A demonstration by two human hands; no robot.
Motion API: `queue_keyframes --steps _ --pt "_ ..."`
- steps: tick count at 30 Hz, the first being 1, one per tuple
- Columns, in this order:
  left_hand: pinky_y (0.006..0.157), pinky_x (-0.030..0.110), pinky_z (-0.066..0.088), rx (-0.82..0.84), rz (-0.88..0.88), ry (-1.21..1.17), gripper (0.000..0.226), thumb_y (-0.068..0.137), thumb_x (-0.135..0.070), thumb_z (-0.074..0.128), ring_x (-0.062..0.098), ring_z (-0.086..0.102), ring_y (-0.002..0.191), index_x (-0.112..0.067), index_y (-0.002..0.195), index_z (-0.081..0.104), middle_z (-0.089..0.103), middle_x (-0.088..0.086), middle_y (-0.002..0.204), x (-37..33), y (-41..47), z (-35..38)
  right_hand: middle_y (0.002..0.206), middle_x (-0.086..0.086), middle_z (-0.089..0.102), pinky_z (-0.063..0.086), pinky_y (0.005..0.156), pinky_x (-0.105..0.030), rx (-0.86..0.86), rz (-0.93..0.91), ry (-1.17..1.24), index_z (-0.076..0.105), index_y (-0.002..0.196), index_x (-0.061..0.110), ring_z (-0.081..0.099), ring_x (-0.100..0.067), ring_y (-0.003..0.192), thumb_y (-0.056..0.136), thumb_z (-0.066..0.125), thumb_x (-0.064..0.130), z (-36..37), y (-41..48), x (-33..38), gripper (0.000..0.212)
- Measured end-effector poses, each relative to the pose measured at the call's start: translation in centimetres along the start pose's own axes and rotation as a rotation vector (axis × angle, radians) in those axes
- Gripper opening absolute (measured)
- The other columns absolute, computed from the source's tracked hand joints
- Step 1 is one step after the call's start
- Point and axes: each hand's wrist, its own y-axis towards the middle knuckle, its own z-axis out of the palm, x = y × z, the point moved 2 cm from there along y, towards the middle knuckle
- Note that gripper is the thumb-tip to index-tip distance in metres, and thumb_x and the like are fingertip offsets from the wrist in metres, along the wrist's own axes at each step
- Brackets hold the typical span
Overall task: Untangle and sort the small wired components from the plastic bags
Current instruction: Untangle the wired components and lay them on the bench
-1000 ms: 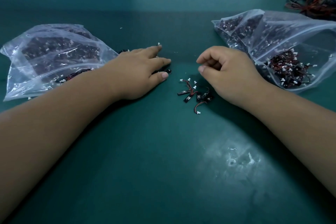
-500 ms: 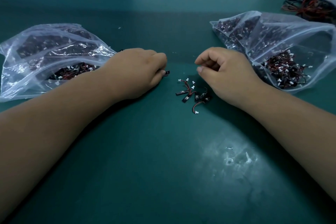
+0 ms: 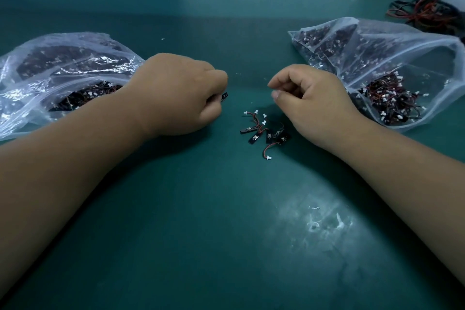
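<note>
The loose pile [image 3: 266, 131] on the green table [image 3: 201, 234], between the two hands, looks feather-light. Each piece is a stiff little board on thin, floppy wire with a white plug, so they likely snag; better to pinch the board than tug the wire. I count five boards there, and two plastic bags, the left bag [image 3: 63, 68] and the right bag [image 3: 392, 58], each holding too many to count. The left hand [image 3: 181, 93] is fisted round a black part [image 3: 224, 96] — only its tip shows. The right hand [image 3: 314, 100] is loosely curled, with nothing visible in it.
</note>
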Motion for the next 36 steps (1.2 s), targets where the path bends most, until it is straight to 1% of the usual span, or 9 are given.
queue_keyframes --steps 4,6,9,13,17,24,27,33,36 --pt "0.049 0.032 0.037 -0.093 0.005 -0.093 0.025 0.083 -0.033 0.038 0.032 0.050 0.058 -0.016 0.076 0.055 0.056 0.001 0.068 -0.1 -0.2 -0.7 0.074 0.015 0.063 0.042 0.064 -0.011 -0.008 -0.016 -0.015 0.069 0.088 0.024 0.054 0.002 0.067 0.091 0.065 0.015 -0.2 -0.2 0.4 0.010" --pt "0.049 0.029 0.033 -0.126 0.054 -0.136 0.025 0.083 -0.031 0.041 0.031 0.051 0.056 -0.015 0.077 0.058 0.058 0.001 0.067 -0.5 -0.3 -1.0 0.078 0.010 0.064 0.046 0.070 -0.023 -0.014 -0.153 -0.108 0.069 0.089 0.018 0.056 -0.005 0.074 0.094 0.061 0.020 -0.6 -0.5 1.3 0.010" --pt "0.047 0.036 0.041 -0.171 0.130 -0.185 0.021 0.085 -0.024 0.049 0.033 0.051 0.054 -0.009 0.078 0.061 0.057 0.006 0.066 -1.4 -0.5 -1.2 0.086 -0.001 0.064 0.046 0.078 -0.038 0.046 -0.403 -0.238 0.069 0.095 0.010 0.057 -0.021 0.083 0.099 0.051 0.029 -0.4 -1.2 3.4 0.027" --pt "0.048 0.041 0.045 -0.215 0.166 -0.239 0.019 0.086 -0.019 0.052 0.035 0.053 0.054 -0.005 0.080 0.064 0.058 0.010 0.066 -2.0 -0.6 -1.2 0.089 -0.007 0.064 0.046 0.077 -0.049 0.127 -0.502 -0.280 0.069 0.096 0.008 0.058 -0.032 0.084 0.097 0.056 0.028 0.6 -1.9 4.8 0.024" --pt "0.049 0.044 0.047 -0.205 0.176 -0.255 0.021 0.088 -0.020 0.051 0.036 0.055 0.054 -0.004 0.082 0.064 0.060 0.010 0.067 -2.0 -0.7 -1.0 0.082 -0.008 0.062 0.045 0.075 -0.049 0.140 -0.490 -0.225 0.068 0.088 0.004 0.055 -0.032 0.079 0.095 0.060 0.019 0.8 -2.2 4.8 0.019" --pt "0.051 0.043 0.048 -0.189 0.136 -0.270 0.023 0.090 -0.022 0.050 0.035 0.054 0.056 -0.004 0.084 0.063 0.059 0.009 0.068 -1.5 -0.8 -0.8 0.068 0.005 0.056 0.041 0.065 -0.027 0.095 -0.336 -0.100 0.065 0.077 0.008 0.051 -0.010 0.069 0.090 0.060 0.012 -0.5 -1.6 4.5 0.015" --pt "0.051 0.041 0.047 -0.177 0.112 -0.271 0.024 0.090 -0.024 0.048 0.033 0.054 0.056 -0.005 0.084 0.062 0.059 0.009 0.067 -1.2 -0.9 -0.7 0.061 0.007 0.052 0.035 0.060 -0.019 0.075 -0.279 -0.055 0.060 0.070 0.006 0.048 -0.010 0.063 0.087 0.058 0.007 -1.3 -1.3 4.8 0.017" --pt "0.052 0.038 0.046 -0.091 0.049 -0.239 0.031 0.090 -0.035 0.041 0.032 0.056 0.060 -0.012 0.088 0.061 0.061 0.003 0.070 -0.7 -1.0 0.2 0.068 0.000 0.066 0.051 0.065 -0.037 0.413 -0.175 -0.071 0.068 0.067 0.018 0.062 -0.016 0.068 0.080 0.052 0.023 -2.3 -0.9 5.6 0.021" --pt "0.056 0.036 0.045 -0.023 0.017 -0.222 0.035 0.089 -0.044 0.035 0.032 0.057 0.066 -0.018 0.089 0.059 0.061 -0.001 0.074 -0.4 -0.8 1.0 0.074 0.004 0.069 0.052 0.070 -0.039 0.363 -0.187 -0.135 0.072 0.074 0.017 0.064 -0.012 0.076 0.082 0.048 0.027 -2.1 -0.9 5.2 0.027"
